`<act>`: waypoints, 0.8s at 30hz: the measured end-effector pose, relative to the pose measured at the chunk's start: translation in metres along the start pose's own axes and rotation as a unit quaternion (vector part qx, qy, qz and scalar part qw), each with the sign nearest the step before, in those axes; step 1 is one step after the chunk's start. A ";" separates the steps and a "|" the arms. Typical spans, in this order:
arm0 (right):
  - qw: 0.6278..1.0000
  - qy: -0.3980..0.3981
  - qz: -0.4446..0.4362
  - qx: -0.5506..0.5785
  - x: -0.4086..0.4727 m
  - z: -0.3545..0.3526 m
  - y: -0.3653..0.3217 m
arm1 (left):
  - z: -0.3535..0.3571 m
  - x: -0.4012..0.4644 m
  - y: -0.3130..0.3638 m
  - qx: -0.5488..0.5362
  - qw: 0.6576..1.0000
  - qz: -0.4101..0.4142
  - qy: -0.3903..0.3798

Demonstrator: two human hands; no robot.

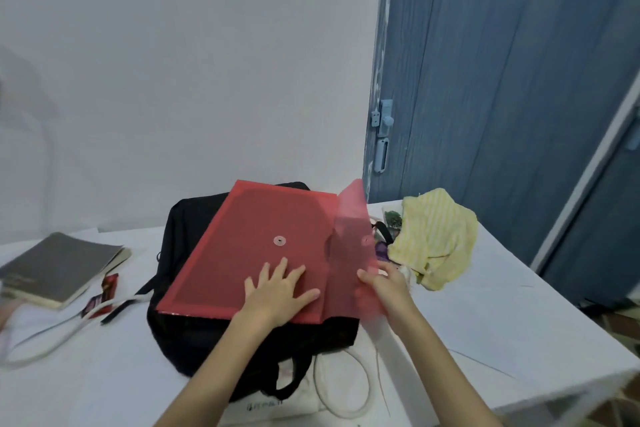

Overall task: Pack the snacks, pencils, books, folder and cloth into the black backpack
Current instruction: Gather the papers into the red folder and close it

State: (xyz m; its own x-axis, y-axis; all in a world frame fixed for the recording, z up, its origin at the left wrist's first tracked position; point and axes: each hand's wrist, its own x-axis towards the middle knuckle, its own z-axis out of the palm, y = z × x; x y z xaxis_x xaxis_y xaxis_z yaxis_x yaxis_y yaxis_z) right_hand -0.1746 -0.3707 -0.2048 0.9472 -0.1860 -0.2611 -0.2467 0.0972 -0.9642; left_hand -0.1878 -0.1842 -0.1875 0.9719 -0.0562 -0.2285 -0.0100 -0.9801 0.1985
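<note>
Your left hand [280, 288] lies flat, fingers spread, pressing on the red folder [249, 246], which rests on top of the black backpack [194, 340] on the white table [485, 340]. Your right hand [388, 282] pinches the folder's raised translucent flap [349, 229]. The yellow cloth [436, 236] sits just right of the folder; the books [55, 267] and snack packets [105, 291] lie well to the left
</note>
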 end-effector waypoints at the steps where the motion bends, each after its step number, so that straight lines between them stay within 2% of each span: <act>1: 1.000 -0.011 -0.001 0.011 -0.001 -0.005 0.000 | 0.001 0.000 0.001 -0.008 1.000 0.001 0.016; 3: 0.998 -0.045 0.010 0.036 -0.005 -0.014 -0.004 | 0.001 -0.004 0.008 -0.065 0.993 0.019 0.098; 4: 0.997 -0.063 0.016 0.050 -0.007 -0.021 -0.008 | 0.001 -0.007 0.016 -0.125 0.978 0.044 0.159; 5: 0.994 -0.077 0.019 0.074 -0.007 -0.029 -0.011 | 0.001 -0.012 0.026 -0.202 0.950 0.078 0.224; 7: 0.991 -0.060 0.011 0.117 -0.008 -0.054 -0.014 | 0.001 -0.024 0.055 -0.326 0.869 0.153 0.340; 9: 0.991 0.000 0.006 0.137 -0.008 -0.086 -0.011 | 0.009 -0.030 0.083 -0.317 0.799 0.230 0.456; 11: 0.986 0.070 0.006 0.149 -0.007 -0.127 -0.001 | 0.027 -0.023 0.115 -0.239 0.758 0.302 0.527; 13: 0.978 0.130 0.007 0.164 -0.007 -0.170 0.008 | 0.046 -0.011 0.147 -0.152 0.763 0.342 0.528; 18: 0.957 0.227 0.014 0.181 0.001 -0.253 0.021 | 0.087 0.025 0.205 -0.001 0.869 0.328 0.371; 21: 0.952 0.220 0.043 0.206 0.016 -0.280 0.023 | 0.100 0.039 0.240 0.058 0.905 0.309 0.286; 23: 0.955 0.206 0.053 0.206 0.028 -0.288 0.021 | 0.107 0.046 0.264 0.051 0.903 0.329 0.272; 24: 0.957 0.199 0.055 0.203 0.036 -0.293 0.019 | 0.110 0.050 0.276 0.029 0.912 0.332 0.240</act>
State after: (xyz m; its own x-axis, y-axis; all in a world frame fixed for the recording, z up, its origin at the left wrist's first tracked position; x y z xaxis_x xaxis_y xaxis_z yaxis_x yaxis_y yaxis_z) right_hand -0.2049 -0.6624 -0.2461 0.7472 -0.5026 -0.4349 -0.1638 0.4949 -0.8534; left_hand -0.1678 -0.4781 -0.2486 0.7379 -0.5648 0.3695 -0.6329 -0.7693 0.0879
